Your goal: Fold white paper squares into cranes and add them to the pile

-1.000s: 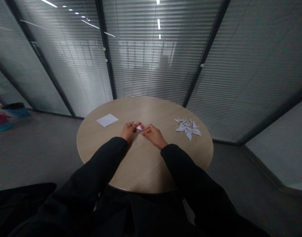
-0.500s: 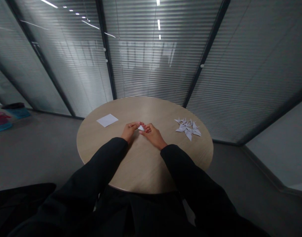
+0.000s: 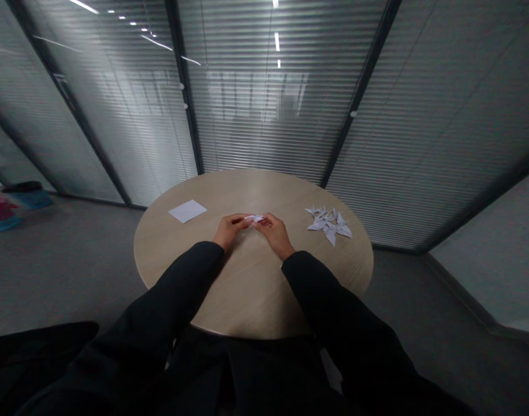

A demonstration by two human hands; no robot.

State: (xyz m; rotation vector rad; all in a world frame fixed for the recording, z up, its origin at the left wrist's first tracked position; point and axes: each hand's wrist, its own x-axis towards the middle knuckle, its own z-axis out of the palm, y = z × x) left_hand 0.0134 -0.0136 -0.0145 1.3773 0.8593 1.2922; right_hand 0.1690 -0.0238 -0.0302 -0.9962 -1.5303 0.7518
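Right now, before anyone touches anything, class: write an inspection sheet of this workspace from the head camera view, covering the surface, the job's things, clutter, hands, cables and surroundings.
surface: round light wood-grain table.
job's things: small folded white paper pinched between both hands; square white paper sheet on the table's left.
clutter: pile of folded paper cranes on the table's right.
hands: left hand and right hand, fingers on the folded paper.
cables: nothing seen.
surroundings: glass partition with slatted blinds, grey floor, red and blue items on the floor at far left.
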